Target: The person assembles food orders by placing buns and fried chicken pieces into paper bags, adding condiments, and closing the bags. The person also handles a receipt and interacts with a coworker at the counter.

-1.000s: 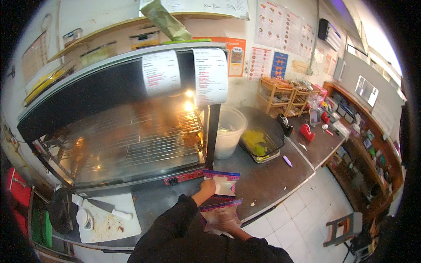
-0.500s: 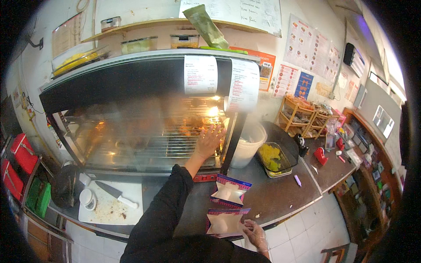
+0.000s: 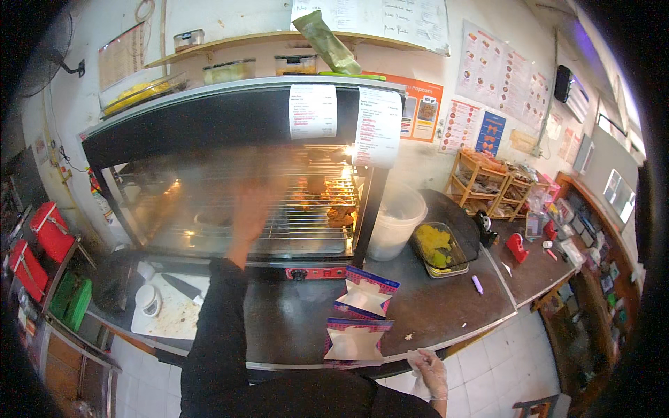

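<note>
Warmer [image 3: 230,202] standing on the counter [image 3: 446,313], left hand [image 3: 251,205] reaching up against its glass, blurred, fingers' spread impossible to tell, two paper bags [image 3: 359,320] lying near the counter edge, gloved right hand [image 3: 428,373] hanging loosely curled, holding nothing, just below them.

Two white paper bags [image 3: 362,298] with red-and-blue patterned rims are lying near the dark grey counter's [image 3: 446,306] front edge. Yellow food is filling a clear dish [image 3: 435,245] toward its right end, beside a white bucket [image 3: 394,221].
</note>
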`<act>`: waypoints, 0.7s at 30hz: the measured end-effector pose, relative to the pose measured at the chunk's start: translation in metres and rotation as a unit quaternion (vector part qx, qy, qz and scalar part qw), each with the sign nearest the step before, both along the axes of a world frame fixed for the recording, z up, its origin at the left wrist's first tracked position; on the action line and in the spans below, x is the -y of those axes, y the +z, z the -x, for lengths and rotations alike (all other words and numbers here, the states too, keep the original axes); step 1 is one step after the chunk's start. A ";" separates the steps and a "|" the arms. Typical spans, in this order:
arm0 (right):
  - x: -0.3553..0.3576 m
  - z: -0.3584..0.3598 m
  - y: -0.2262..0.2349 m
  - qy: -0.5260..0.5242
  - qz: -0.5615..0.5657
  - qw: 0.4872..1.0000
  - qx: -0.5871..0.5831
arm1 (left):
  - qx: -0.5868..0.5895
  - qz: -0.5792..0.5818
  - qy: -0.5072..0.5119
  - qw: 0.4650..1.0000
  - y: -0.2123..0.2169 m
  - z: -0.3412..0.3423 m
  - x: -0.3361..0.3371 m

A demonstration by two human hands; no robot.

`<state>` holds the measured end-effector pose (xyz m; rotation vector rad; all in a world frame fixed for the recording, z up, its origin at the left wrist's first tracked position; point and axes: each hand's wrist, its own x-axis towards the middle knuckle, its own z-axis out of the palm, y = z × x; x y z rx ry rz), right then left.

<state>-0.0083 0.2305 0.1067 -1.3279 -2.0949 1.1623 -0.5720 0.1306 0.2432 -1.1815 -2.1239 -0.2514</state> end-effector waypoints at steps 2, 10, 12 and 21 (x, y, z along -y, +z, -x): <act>-0.016 -0.006 -0.020 -0.003 0.052 0.993 -0.106 | 0.048 0.053 0.082 0.994 0.015 0.000 0.035; -0.017 0.079 0.089 0.021 0.115 0.948 -0.297 | -0.051 -0.083 0.091 0.991 -0.008 0.053 0.132; -0.018 0.112 0.113 0.109 -0.033 0.959 -0.260 | -0.050 -0.091 0.116 0.988 -0.006 0.053 0.145; 0.000 0.385 0.175 0.283 -0.521 0.805 0.029 | 0.297 -0.395 -0.049 0.868 -0.134 -0.031 0.224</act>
